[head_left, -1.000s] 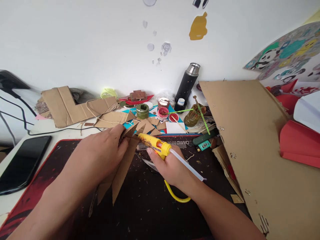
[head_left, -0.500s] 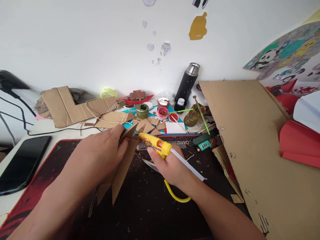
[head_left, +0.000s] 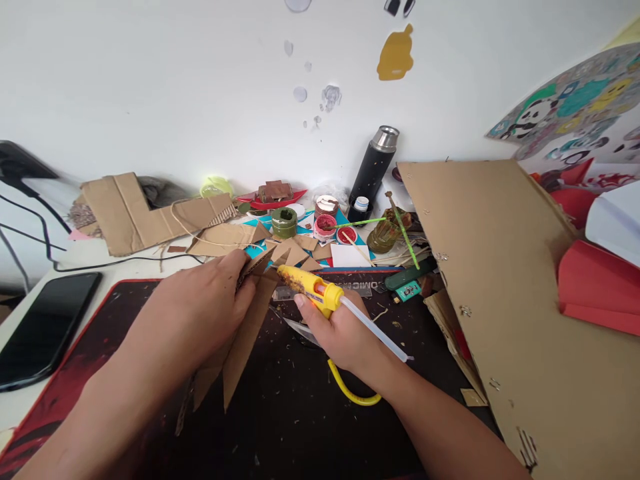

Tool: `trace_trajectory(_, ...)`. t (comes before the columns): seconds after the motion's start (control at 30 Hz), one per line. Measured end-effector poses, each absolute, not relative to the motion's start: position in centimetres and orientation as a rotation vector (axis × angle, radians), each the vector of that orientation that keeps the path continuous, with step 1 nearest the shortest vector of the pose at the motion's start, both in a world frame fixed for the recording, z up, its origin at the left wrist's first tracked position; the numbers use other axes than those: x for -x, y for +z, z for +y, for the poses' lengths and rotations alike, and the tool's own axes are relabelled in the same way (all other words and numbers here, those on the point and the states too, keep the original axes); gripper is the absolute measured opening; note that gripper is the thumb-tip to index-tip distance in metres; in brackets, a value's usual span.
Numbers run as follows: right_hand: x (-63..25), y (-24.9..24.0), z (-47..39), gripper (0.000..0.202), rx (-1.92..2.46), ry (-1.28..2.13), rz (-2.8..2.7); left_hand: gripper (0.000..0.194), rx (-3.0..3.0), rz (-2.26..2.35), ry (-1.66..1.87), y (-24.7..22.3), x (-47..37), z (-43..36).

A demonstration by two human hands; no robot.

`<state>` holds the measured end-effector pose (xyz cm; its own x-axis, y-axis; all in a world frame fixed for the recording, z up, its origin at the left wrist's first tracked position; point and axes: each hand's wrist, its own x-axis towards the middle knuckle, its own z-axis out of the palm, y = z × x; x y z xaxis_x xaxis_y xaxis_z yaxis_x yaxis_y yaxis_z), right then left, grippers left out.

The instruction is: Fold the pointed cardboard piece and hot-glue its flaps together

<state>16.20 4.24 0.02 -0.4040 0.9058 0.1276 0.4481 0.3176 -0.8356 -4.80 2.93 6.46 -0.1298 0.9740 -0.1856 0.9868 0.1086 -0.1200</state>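
Pointed cardboard pieces [head_left: 246, 340] are pinched in my left hand [head_left: 200, 307], standing tilted over the dark mat [head_left: 295, 427]. My right hand [head_left: 345, 333] is wrapped round a yellow glue gun [head_left: 305, 283] with brown smears on its front. A clear glue stick [head_left: 375, 330] sticks out of the gun's back end. The nozzle points left and sits at the cardboard's upper edge, close to my left fingers; whether it touches cannot be made out. Part of the cardboard is hidden behind my left hand. Below my right hand curves a yellow tube [head_left: 350, 395].
Behind the mat stand paint jars [head_left: 285, 223], cardboard scraps [head_left: 290, 252] and a black thermos [head_left: 375, 163]. A phone [head_left: 47, 327] lies at left. A large cardboard sheet [head_left: 530, 300] fills the right. A blade-like piece [head_left: 303, 329] lies beside my right hand.
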Motion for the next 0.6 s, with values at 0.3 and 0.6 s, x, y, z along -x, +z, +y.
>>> trace_trajectory(0.3, -16.19, -0.14, 4.26, 0.037, 1.202, 0.985, -1.974, 0.029, -2.043, 2.283, -0.279, 6.29, 5.02, 2.88)
trace_trajectory(0.6, -16.24, -0.19, 4.26, 0.037, 1.214, 0.985, -1.963, 0.025, -2.052, 2.263, -0.287, 7.11, 4.78, 2.67)
